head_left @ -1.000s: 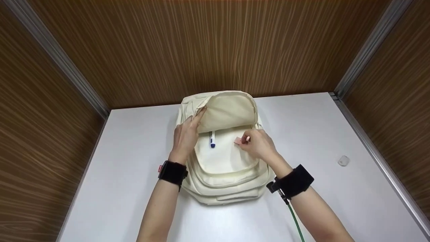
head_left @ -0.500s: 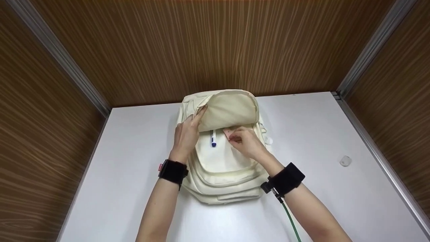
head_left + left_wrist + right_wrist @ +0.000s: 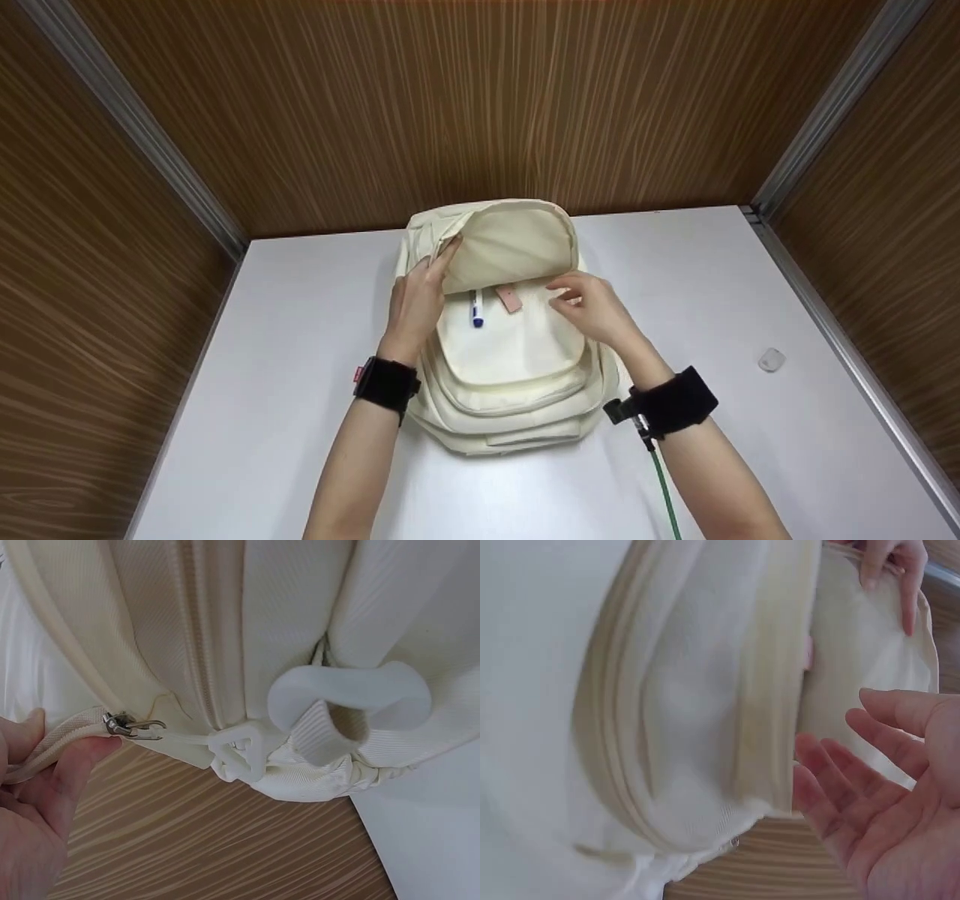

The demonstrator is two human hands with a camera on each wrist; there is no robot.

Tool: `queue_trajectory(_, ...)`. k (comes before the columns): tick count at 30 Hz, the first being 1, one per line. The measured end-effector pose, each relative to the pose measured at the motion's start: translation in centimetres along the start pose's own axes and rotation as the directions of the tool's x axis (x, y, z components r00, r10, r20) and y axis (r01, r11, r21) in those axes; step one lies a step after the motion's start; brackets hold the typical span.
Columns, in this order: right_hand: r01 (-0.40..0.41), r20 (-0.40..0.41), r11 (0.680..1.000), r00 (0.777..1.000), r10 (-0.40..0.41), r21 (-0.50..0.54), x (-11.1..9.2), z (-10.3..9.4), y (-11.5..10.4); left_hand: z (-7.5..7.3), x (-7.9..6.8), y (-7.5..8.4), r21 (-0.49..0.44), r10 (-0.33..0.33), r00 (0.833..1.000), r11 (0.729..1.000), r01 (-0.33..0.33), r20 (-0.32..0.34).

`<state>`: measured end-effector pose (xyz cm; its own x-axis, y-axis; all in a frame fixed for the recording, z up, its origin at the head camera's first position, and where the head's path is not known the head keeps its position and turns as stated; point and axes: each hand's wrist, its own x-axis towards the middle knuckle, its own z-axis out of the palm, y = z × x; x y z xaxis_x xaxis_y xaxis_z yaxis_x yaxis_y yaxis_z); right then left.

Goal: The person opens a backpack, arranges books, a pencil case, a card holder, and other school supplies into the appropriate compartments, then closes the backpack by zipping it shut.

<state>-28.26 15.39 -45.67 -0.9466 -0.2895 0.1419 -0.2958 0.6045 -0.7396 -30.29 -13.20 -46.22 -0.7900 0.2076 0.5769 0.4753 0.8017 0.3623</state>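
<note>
A cream backpack (image 3: 510,360) lies on the white table, its front pocket's flap folded up and away. My left hand (image 3: 416,304) pinches the zippered edge of that flap; in the left wrist view a metal zipper pull (image 3: 135,726) sits right at the fingertips. A white marker with a blue cap (image 3: 477,309) and a small flat pink rectangle (image 3: 508,298) lie side by side, upper ends hidden under the flap's fold. To the right of the pink piece, my right hand (image 3: 596,307) hovers with loosely bent fingers, holding nothing; the right wrist view shows its palm (image 3: 900,840).
A small clear piece (image 3: 771,360) lies on the table (image 3: 300,375) at the right. Wood-patterned panels (image 3: 480,105) stand behind and on both sides. From the right wristband (image 3: 675,405) a green cable (image 3: 666,491) runs down toward the front.
My right hand carried the pink piece left beside the marker, let go of it, and drew back to the right with fingers spread. The left hand stayed at the flap's edge.
</note>
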Motion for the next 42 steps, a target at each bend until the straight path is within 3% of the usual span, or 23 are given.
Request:
queue_trajectory(6, -0.169, -0.173, 0.981, 0.973, 0.15, -0.099, -1.3, -3.7, 3.0, 0.1, -0.2, -0.1, -0.009, -0.016, 1.0, 1.0, 0.016, 0.015)
queue_trajectory(10, -0.29, -0.222, 0.935, 0.944, 0.244, -0.207, -2.5, -5.9, 6.1, 0.1, -0.2, -0.1, -0.015, -0.019, 1.0, 1.0, 0.019, 0.012)
queue_trajectory(15, -0.423, -0.228, 0.858, 0.902, 0.367, -0.292, -4.3, -8.3, 10.3, 0.1, -0.4, -0.2, -0.026, -0.021, 1.0, 0.999, 0.021, 0.014)
queue_trajectory(22, -0.614, -0.192, 0.716, 0.787, 0.586, -0.332, -6.7, -10.1, 13.8, 0.2, -0.4, -0.3, -0.04, -0.024, 1.0, 0.999, 0.024, 0.021)
queue_trajectory(29, -0.768, -0.149, 0.577, 0.628, 0.764, -0.276, -8.3, -10.0, 15.6, 0.4, -0.5, -0.5, -0.038, -0.046, 0.997, 0.998, 0.049, 0.06)
queue_trajectory(31, -0.793, -0.157, 0.543, 0.594, 0.789, -0.274, -8.7, -10.0, 15.8, 0.4, -0.5, -0.6, -0.04, -0.051, 0.997, 0.998, 0.054, 0.062)
queue_trajectory(38, -0.846, -0.112, 0.46, 0.502, 0.858, -0.272, -9.5, -10.1, 15.8, 0.3, -0.7, -0.5, -0.05, -0.058, 0.996, 0.997, 0.062, 0.065)
queue_trajectory(40, -0.846, -0.109, 0.454, 0.498, 0.86, -0.278, -9.7, -10.0, 15.7, 0.3, -0.7, -0.5, -0.049, -0.059, 0.996, 0.997, 0.063, 0.071)
queue_trajectory(42, -0.831, -0.119, 0.471, 0.521, 0.845, -0.296, -9.8, -9.8, 15.7, 0.3, -0.6, -0.5, -0.05, -0.059, 0.996, 0.997, 0.062, 0.067)
